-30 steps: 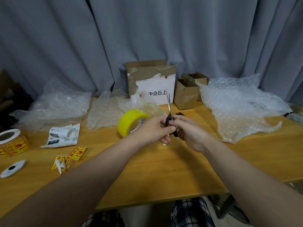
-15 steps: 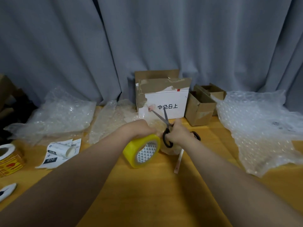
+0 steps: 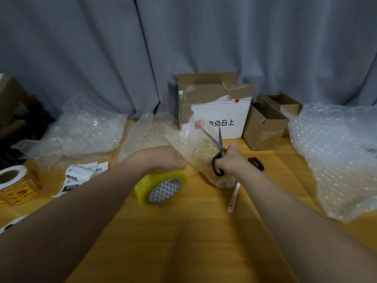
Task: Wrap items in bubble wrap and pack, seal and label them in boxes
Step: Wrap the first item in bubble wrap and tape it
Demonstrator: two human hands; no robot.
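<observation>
A grey curtain [image 3: 183,48] is hung across the whole far side. In front of it a wooden table [image 3: 204,252] is spread from left to right.

A big sheet of bubble wrap [image 3: 336,152] is laid on the right of the table, a second sheet [image 3: 85,129] at the far left, and a third [image 3: 146,133] just right of that.

A box [image 3: 222,117] with a white front and torn brown paper is stood at the far middle. Two small cartons [image 3: 265,127] are set just right of it.

Both bare forearms are stretched forward from the near edge and drawn toward the middle.

The left hand [image 3: 163,160] is laid palm down over the top of the yellow tape [image 3: 161,188], which is gripped and stood on its edge on the table, tilted, core facing near. The fingers are hidden behind the roll.

The wrapped bundle [image 3: 222,180] is lain on the table right of the tape, under the right hand [image 3: 230,160]. A clear strip is seen rising from beside the left hand toward the box.

The scissors [image 3: 216,144] are gripped by the right hand, fingers passed through one black loop. The other loop is shown right of the wrist. The blades are parted and pointed far and left, at the clear strip.

A label roll [image 3: 12,178] is set at the left edge, with printed labels [image 3: 81,176] near it. A thin white stick [image 3: 233,197] is lain near the bundle.
</observation>
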